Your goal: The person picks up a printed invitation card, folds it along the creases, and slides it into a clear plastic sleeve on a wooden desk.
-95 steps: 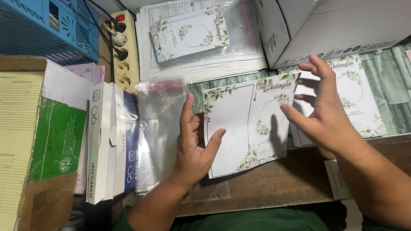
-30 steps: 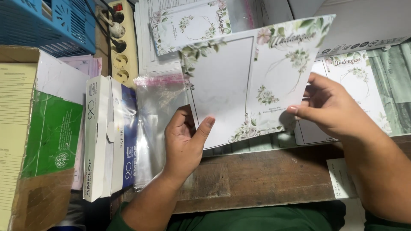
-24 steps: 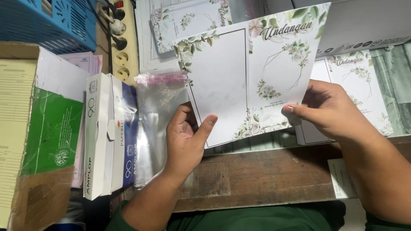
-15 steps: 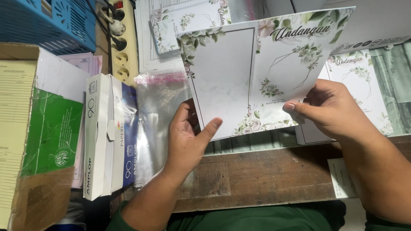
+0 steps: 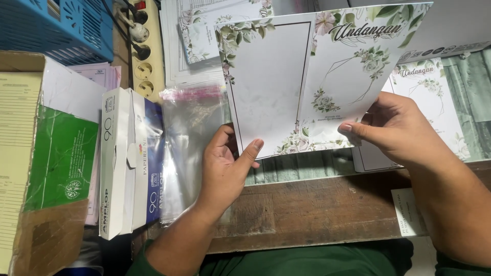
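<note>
I hold an opened white card with a green floral border [image 5: 286, 82] up off the wooden table [image 5: 307, 209], both panels facing me. My left hand [image 5: 225, 166] pinches its lower left corner, thumb on the front. My right hand [image 5: 396, 130] grips the lower right edge of the other panel. A stack of clear plastic sleeves [image 5: 186, 148] lies just left of my left hand. More floral cards [image 5: 440, 102] lie on the table behind my right hand.
Boxes of envelopes [image 5: 130, 158] stand left of the sleeves, beside an open cardboard box [image 5: 36, 153]. A blue plastic basket [image 5: 61, 25] and a power strip [image 5: 140, 51] sit at the back left. Printed sheets with another card [image 5: 204, 30] lie at the back.
The card has been lifted off the table, opened wider and raised toward me. Both hands kept their hold at its lower edge.
</note>
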